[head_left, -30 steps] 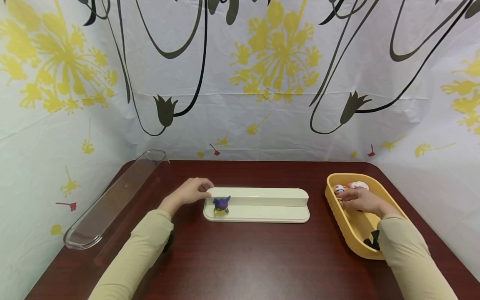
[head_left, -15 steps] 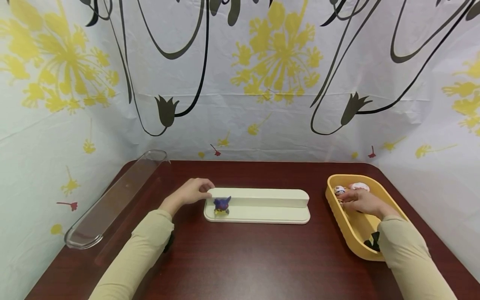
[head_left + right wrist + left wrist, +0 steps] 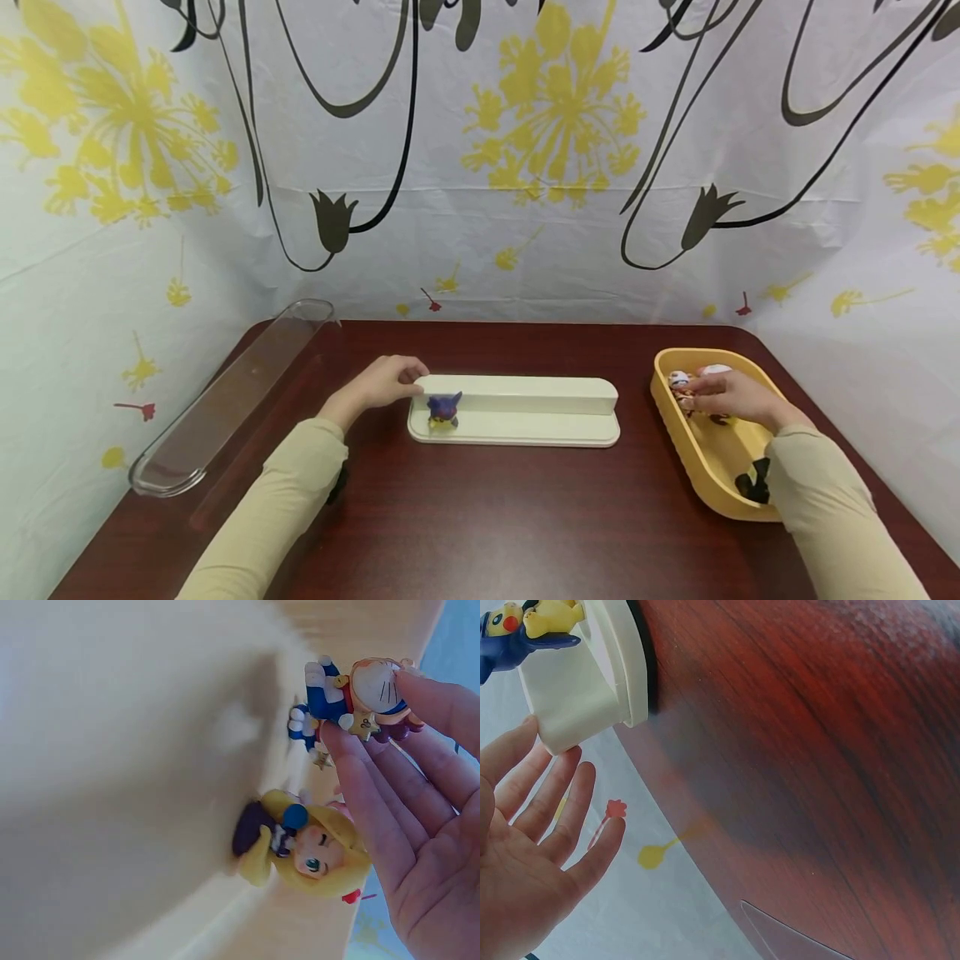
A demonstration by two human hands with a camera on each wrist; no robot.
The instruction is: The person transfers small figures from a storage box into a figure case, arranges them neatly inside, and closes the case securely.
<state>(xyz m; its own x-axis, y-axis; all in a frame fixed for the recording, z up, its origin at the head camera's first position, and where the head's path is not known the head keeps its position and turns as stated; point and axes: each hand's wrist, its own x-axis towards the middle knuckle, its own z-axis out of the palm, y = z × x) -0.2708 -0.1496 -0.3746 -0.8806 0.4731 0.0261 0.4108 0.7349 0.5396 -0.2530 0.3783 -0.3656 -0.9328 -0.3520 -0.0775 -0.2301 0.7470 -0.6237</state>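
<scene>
My left hand (image 3: 378,382) pinches the left end of a cream stepped display stand (image 3: 525,429), thumb in front and fingers behind. On the stand's lower step, at the left, a small yellow figurine in a purple-blue costume (image 3: 442,410) stands upright. Over the yellow tray (image 3: 693,468), my right hand (image 3: 735,396) pinches a blue and white cat figurine (image 3: 371,684) with whiskers and a gold star, between thumb and fingers. Close below that hand, a blond-haired girl figurine (image 3: 309,851) lies in the tray. Another blue and white figure (image 3: 301,726) shows partly behind the held one.
A long clear plastic cover (image 3: 232,400) lies along the table's left edge. A black object (image 3: 756,482) sits at the near end of the yellow tray, partly hidden by the right sleeve. Patterned white cloth (image 3: 480,283) hangs behind and beside the dark red table (image 3: 510,517).
The right hand has shifted slightly to the right within the tray, its sleeve moving with it. The left hand, stand and costumed figurine keep their places.
</scene>
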